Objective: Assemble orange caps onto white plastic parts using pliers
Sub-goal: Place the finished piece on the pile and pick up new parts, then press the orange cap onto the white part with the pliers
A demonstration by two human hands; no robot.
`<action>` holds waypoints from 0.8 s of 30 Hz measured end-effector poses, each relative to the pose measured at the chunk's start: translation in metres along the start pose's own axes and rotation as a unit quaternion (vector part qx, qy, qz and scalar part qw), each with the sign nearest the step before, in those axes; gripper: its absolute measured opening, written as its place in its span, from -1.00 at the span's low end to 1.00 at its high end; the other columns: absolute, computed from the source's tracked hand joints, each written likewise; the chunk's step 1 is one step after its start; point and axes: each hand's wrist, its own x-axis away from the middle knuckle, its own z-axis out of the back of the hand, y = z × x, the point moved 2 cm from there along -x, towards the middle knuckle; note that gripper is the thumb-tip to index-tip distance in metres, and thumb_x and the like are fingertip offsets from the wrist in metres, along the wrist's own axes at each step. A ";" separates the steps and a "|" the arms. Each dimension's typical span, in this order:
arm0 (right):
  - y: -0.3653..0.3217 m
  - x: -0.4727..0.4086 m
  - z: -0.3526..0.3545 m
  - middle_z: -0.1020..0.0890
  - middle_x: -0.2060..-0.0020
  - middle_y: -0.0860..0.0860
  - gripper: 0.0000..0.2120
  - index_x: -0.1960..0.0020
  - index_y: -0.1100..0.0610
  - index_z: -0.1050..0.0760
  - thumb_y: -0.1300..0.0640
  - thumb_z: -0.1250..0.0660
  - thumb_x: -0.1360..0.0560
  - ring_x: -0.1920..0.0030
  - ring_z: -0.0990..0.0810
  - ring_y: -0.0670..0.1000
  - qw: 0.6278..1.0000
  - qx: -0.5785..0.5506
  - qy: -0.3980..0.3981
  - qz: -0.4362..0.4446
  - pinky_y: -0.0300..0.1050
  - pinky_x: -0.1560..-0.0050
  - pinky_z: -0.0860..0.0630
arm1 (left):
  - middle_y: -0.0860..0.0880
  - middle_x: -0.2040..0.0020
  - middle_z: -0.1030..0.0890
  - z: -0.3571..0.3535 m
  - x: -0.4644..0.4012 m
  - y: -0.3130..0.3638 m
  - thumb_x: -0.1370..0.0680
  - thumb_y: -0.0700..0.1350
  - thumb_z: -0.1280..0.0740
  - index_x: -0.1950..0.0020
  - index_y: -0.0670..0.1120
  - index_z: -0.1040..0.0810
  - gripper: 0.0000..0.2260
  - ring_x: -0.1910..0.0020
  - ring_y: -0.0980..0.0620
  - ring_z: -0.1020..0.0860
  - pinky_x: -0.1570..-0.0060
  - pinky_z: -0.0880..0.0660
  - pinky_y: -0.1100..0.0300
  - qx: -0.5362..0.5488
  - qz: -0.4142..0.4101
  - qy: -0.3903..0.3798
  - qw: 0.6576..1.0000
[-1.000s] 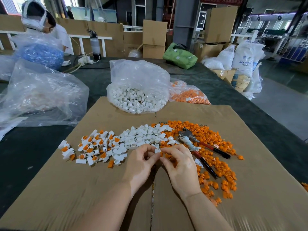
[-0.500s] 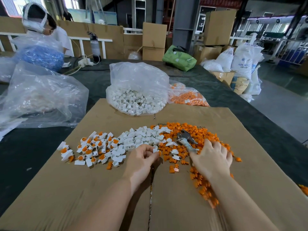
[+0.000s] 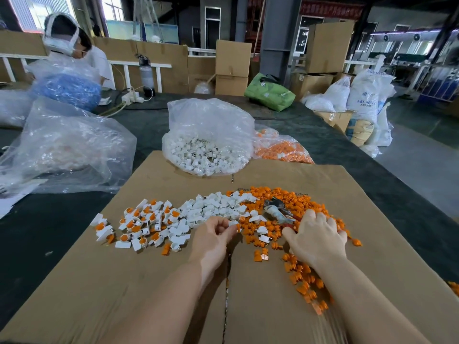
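My left hand pinches a white plastic part with an orange cap between thumb and fingertips. My right hand lies palm down on the handles of the pliers, fingers curled over them; the grey jaws stick out to the left. The pliers rest on a heap of loose orange caps. Loose white parts lie left of that heap. Farther left sit several white parts fitted with orange caps.
Everything lies on a flat cardboard sheet on a dark table. Behind stand a clear bag of white parts and a bag of orange caps. A big clear bag lies at left. Another person sits at far left.
My right hand left the piece held by both hands, swung right and settled on the pliers' handles. My left hand kept hold of the white part.
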 end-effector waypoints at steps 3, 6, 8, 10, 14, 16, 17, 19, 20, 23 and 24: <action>-0.009 0.006 0.009 -0.47 -0.07 0.05 -0.65 -0.09 0.12 -0.36 -0.14 -0.13 -0.52 -0.12 -0.42 0.10 0.996 -0.064 -0.024 0.052 -0.01 -0.08 -0.39 | -0.11 0.34 -0.48 0.002 -0.003 0.004 -0.53 -0.19 -0.35 0.23 -0.17 -0.49 -0.85 0.35 0.04 -0.40 0.29 -0.34 0.24 0.107 0.043 0.003 0.993; -0.023 0.019 0.017 -0.46 0.16 0.00 -0.76 0.07 0.09 -0.41 -0.07 -0.11 -0.55 0.12 -0.46 0.01 0.966 -0.205 -0.123 0.098 -0.09 0.15 -0.38 | -0.06 0.39 -0.52 0.005 -0.008 0.011 -0.52 -0.24 -0.36 0.26 -0.18 -0.49 -0.84 0.43 0.10 -0.43 0.38 -0.39 0.32 0.205 0.092 0.005 0.974; -0.030 0.028 0.019 -0.41 0.33 0.01 -0.73 0.26 0.12 -0.32 0.01 -0.10 -0.56 0.33 -0.38 0.00 0.929 -0.285 -0.211 0.108 -0.12 0.28 -0.28 | -0.04 0.39 -0.57 0.008 -0.010 0.014 -0.52 -0.27 -0.36 0.24 -0.18 -0.51 -0.86 0.47 0.13 -0.47 0.43 -0.43 0.34 0.255 0.124 0.018 0.959; -0.035 0.035 0.019 -0.40 0.37 0.11 -0.73 0.27 0.14 -0.29 0.07 -0.07 -0.57 0.38 -0.36 0.05 0.894 -0.333 -0.282 0.097 -0.09 0.31 -0.28 | -0.05 0.38 -0.58 0.010 -0.013 0.015 -0.52 -0.28 -0.35 0.25 -0.18 -0.52 -0.86 0.50 0.13 -0.47 0.48 -0.44 0.35 0.280 0.146 0.028 0.948; -0.040 0.042 0.019 -0.46 0.37 0.10 -0.74 0.19 0.17 -0.37 0.08 -0.05 -0.58 0.40 -0.44 0.05 0.854 -0.387 -0.342 0.053 -0.14 0.37 -0.40 | -0.04 0.40 -0.59 0.013 -0.015 0.013 -0.51 -0.28 -0.36 0.24 -0.18 -0.54 -0.87 0.51 0.16 -0.47 0.51 -0.42 0.36 0.276 0.158 0.038 0.947; -0.041 0.043 0.020 -0.45 0.37 0.06 -0.76 0.18 0.16 -0.37 0.07 -0.06 -0.58 0.40 -0.45 0.02 0.851 -0.389 -0.350 0.048 -0.15 0.36 -0.41 | -0.03 0.44 -0.58 0.014 -0.017 0.013 -0.50 -0.29 -0.37 0.26 -0.18 -0.54 -0.87 0.50 0.13 -0.47 0.51 -0.41 0.35 0.265 0.155 0.045 0.951; -0.041 0.043 0.020 -0.46 0.37 0.06 -0.76 0.19 0.16 -0.37 0.07 -0.06 -0.57 0.40 -0.45 0.03 0.852 -0.386 -0.349 0.049 -0.15 0.35 -0.40 | -0.02 0.46 -0.57 0.014 -0.018 0.013 -0.50 -0.29 -0.37 0.28 -0.18 -0.54 -0.85 0.49 0.11 -0.46 0.50 -0.41 0.33 0.260 0.156 0.049 0.952; -0.041 0.043 0.020 -0.47 0.35 0.09 -0.75 0.22 0.15 -0.37 0.07 -0.06 -0.56 0.36 -0.45 0.06 0.857 -0.382 -0.344 0.049 -0.15 0.32 -0.40 | -0.03 0.48 -0.56 0.015 -0.019 0.012 -0.49 -0.30 -0.37 0.32 -0.18 -0.53 -0.82 0.48 0.07 -0.45 0.45 -0.42 0.28 0.251 0.159 0.055 0.953; -0.041 0.043 0.021 -0.47 0.35 0.11 -0.75 0.23 0.15 -0.37 0.07 -0.07 -0.56 0.35 -0.46 0.07 0.859 -0.379 -0.342 0.049 -0.15 0.31 -0.39 | -0.04 0.48 -0.55 0.015 -0.019 0.012 -0.49 -0.31 -0.37 0.33 -0.18 -0.53 -0.81 0.48 0.06 -0.44 0.43 -0.41 0.26 0.248 0.161 0.057 0.954; -0.042 0.043 0.021 -0.46 0.35 0.16 -0.74 0.22 0.18 -0.37 0.07 -0.07 -0.55 0.35 -0.42 0.08 0.861 -0.365 -0.347 0.070 -0.18 0.36 -0.33 | -0.05 0.48 -0.57 0.014 -0.019 0.012 -0.48 -0.32 -0.37 0.33 -0.18 -0.53 -0.81 0.49 0.07 -0.44 0.38 -0.41 0.23 0.245 0.169 0.062 0.953; -0.043 0.044 0.021 -0.43 0.35 0.18 -0.74 0.23 0.19 -0.35 0.08 -0.06 -0.55 0.38 -0.40 0.07 0.860 -0.364 -0.349 0.078 -0.18 0.39 -0.29 | -0.04 0.47 -0.57 0.014 -0.019 0.012 -0.48 -0.32 -0.37 0.33 -0.18 -0.53 -0.81 0.51 0.08 -0.44 0.39 -0.40 0.24 0.244 0.170 0.062 0.953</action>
